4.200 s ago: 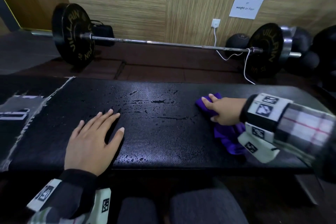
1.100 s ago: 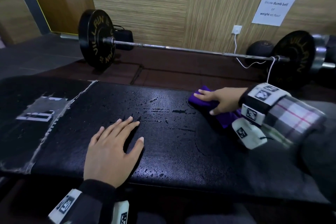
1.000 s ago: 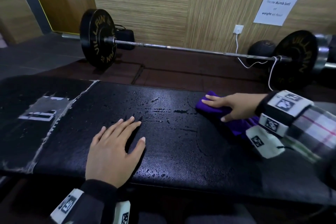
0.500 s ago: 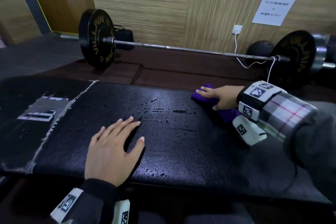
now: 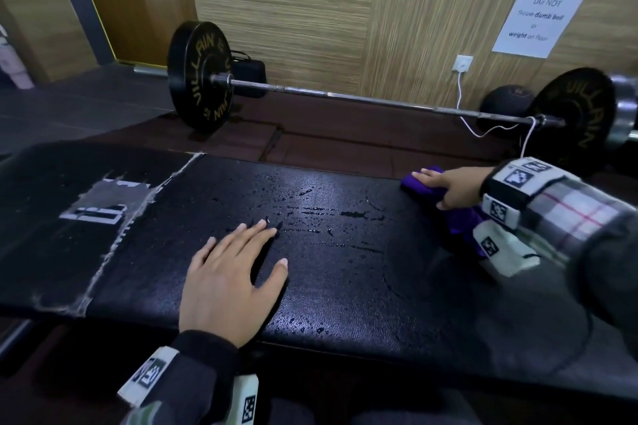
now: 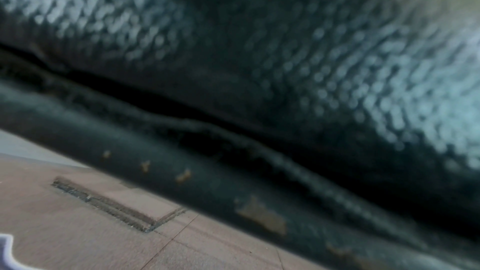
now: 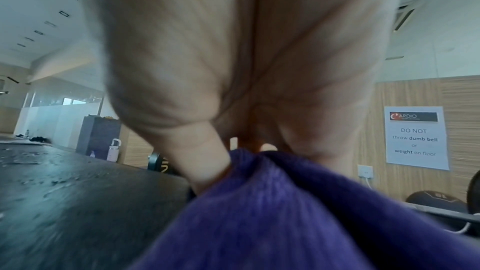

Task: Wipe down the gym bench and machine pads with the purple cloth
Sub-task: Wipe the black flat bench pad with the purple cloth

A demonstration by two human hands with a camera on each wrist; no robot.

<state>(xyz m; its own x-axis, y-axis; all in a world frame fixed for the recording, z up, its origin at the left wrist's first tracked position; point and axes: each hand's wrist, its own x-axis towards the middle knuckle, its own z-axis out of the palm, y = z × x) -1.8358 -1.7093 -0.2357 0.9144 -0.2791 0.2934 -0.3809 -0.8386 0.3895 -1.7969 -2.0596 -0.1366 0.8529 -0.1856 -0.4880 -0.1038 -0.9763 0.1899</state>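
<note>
On the wet bench [image 5: 345, 269], right hand [image 5: 455, 188] presses purple cloth [image 5: 419, 183]; left hand [image 5: 228, 272] lies spread.

There were two hands [image 5: 228, 279] on one bench [image 5: 345, 269], one purple cloth [image 5: 423, 183], one barbell [image 5: 345, 98] carrying two black plates [image 5: 202, 76], one paper notice [image 5: 549, 3] and one wall socket [image 5: 462, 63].

Gym bench [image 5: 345, 272]: a long black padded top with pebbled vinyl, lying flat across the middle of the head view from left to right. Water droplets and streaks glisten at its centre. Toward the left, a pale frayed seam and a worn grey patch mark the surface. Purple cloth [image 5: 459, 221]: bunched and crumpled, lying on my bench's far edge at right of frame.
</note>
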